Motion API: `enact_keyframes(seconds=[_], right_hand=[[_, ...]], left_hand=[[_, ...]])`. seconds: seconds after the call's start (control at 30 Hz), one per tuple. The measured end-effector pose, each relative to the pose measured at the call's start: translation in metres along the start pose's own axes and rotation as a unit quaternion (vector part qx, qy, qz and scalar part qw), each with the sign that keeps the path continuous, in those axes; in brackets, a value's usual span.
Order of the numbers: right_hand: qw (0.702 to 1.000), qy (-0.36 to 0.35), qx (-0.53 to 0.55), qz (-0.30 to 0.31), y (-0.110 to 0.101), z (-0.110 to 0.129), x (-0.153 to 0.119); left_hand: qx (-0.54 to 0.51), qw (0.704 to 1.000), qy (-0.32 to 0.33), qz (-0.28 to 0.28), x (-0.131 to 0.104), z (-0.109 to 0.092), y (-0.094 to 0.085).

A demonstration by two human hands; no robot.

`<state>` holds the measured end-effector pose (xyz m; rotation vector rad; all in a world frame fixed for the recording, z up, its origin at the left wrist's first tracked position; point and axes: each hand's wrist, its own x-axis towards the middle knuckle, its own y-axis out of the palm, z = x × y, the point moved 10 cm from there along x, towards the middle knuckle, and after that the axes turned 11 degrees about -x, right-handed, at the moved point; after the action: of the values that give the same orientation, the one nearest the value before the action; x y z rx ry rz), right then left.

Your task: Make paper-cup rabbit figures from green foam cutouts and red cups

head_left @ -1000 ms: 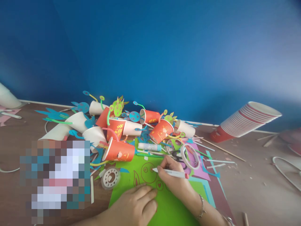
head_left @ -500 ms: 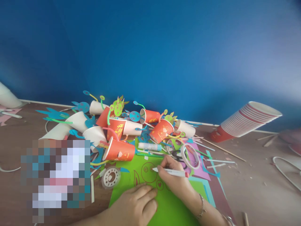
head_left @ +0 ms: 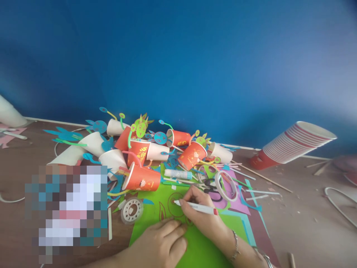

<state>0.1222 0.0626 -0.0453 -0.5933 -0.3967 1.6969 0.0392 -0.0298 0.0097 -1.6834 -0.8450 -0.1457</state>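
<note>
The right hand (head_left: 199, 214) pinched a slim white marker with a red end (head_left: 202, 207) between thumb and fingers, its tip at an eye inside the red-outlined round face (head_left: 175, 213) drawn on a bright green paper sheet (head_left: 203, 253). The left hand (head_left: 164, 240) lay palm down, fingers loosely extended, on the same sheet, below the face. A clear plastic tape spool (head_left: 125, 214) sat by the sheet's left edge. Beyond the sheet lay a white glue stick with a light-blue end (head_left: 178, 174) and an orange paper cup (head_left: 145, 178) on its side.
</note>
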Motion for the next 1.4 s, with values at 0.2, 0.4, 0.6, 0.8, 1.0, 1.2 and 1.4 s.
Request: enact_keyframes(seconds=[0.2, 0.4, 0.6, 0.8, 1.0, 1.2, 1.4], right_hand=[[1.0, -0.005, 0.01, -0.013, -0.006, 0.002, 0.0], [0.989, 0.012, 0.139, -0.041, -0.022, -0.011, -0.005], [0.999, -0.005, 0.047, 0.006, -0.007, -0.013, -0.008], [1.0, -0.011, 0.017, 0.01, -0.007, -0.018, -0.01], [1.0, 0.002, 0.021, 0.022, -0.004, -0.022, -0.013], [1.0, -0.004, -0.009, 0.009, -0.005, -0.016, -0.01], [0.999, -0.013, -0.028, 0.006, -0.006, -0.014, -0.011]], left_hand=[[0.005, 1.0, -0.001, 0.014, 0.0, -0.001, 0.001], [0.04, 0.999, 0.01, 0.014, -0.002, -0.004, 0.004], [0.035, 0.999, 0.013, 0.0, -0.001, -0.005, -0.001], [0.043, 0.999, 0.013, 0.021, -0.002, -0.005, 0.003], [0.038, 0.999, 0.008, 0.012, -0.002, -0.003, 0.004], [0.034, 0.999, 0.011, 0.022, -0.003, -0.003, 0.006], [0.03, 0.999, 0.01, 0.03, -0.005, -0.003, 0.007]])
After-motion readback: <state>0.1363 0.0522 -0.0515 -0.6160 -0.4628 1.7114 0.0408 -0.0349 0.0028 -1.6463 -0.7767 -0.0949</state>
